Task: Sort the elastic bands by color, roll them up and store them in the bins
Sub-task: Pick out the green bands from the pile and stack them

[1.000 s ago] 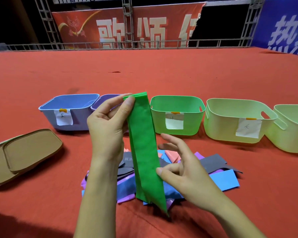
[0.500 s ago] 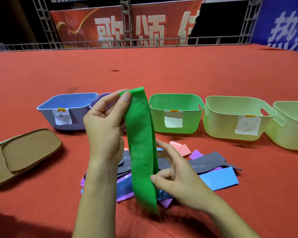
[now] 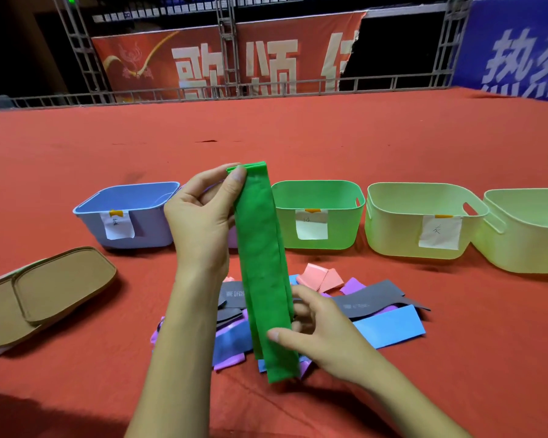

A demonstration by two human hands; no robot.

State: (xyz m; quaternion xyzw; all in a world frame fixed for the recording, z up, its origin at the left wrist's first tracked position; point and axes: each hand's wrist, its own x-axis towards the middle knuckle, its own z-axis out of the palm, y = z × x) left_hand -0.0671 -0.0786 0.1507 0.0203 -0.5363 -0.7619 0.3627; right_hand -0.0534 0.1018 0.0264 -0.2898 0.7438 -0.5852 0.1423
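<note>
Five bins sat in a row, three with handwritten labels I couldn't read. Left hand pinched one green band's top, right hand its bottom.

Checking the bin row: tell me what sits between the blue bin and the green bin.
In the head view, a purple bin sits between the blue bin and green bin, mostly hidden by the left hand holding the green band.

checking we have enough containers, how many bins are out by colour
blue bin: 1
purple bin, mostly hidden behind the left hand: 1
green bin: 1
pale yellow-green bins: 2
total: 5 bins
</note>
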